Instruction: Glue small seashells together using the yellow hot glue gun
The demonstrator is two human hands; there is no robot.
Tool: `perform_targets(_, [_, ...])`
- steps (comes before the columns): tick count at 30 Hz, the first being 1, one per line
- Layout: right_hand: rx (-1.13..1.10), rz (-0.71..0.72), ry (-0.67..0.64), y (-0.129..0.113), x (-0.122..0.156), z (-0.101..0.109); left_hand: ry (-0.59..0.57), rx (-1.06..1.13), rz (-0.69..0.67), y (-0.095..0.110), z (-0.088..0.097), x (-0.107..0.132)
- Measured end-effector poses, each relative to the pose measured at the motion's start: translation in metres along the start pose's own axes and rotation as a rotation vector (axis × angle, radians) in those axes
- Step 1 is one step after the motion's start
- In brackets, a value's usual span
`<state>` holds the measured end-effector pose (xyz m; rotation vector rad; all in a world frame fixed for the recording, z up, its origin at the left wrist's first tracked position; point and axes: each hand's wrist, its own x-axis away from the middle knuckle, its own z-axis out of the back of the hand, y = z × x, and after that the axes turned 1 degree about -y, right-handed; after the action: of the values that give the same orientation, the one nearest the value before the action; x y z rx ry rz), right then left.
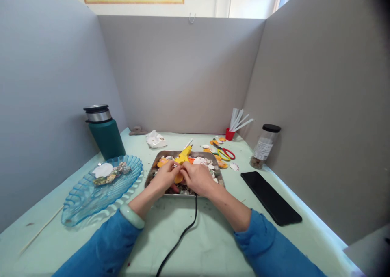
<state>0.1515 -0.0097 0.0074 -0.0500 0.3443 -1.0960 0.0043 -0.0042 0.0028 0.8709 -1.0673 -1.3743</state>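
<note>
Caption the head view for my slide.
Left hand and right hand pinch an orange piece over a metal tray; glue gun lies behind.

- The left hand (166, 175) and right hand (198, 177) are meeting fingertip to fingertip over a metal tray (150, 175), pinching a small orange piece (178, 178) between them.
- A yellow glue gun (183, 155) is lying across the tray's far side, among shells and pebbles.
- A black cord (183, 234) is trailing from under the right hand toward the person.
- A blue glass dish (88, 195) is sitting left of the tray, holding a few shells, with a green flask (106, 137) standing behind it.
- Scissors (224, 152), a red cup (229, 135) of white sticks, 1 jar (263, 147) and a black phone (270, 197) are lying to the right.
</note>
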Motion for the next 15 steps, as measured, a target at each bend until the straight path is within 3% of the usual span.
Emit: perform_targets(15, [0.010, -0.002, -0.011, -0.0024, 0.0017, 0.0029, 0.000, 0.044, -0.021, 0.0005, -0.0004, 0.0004])
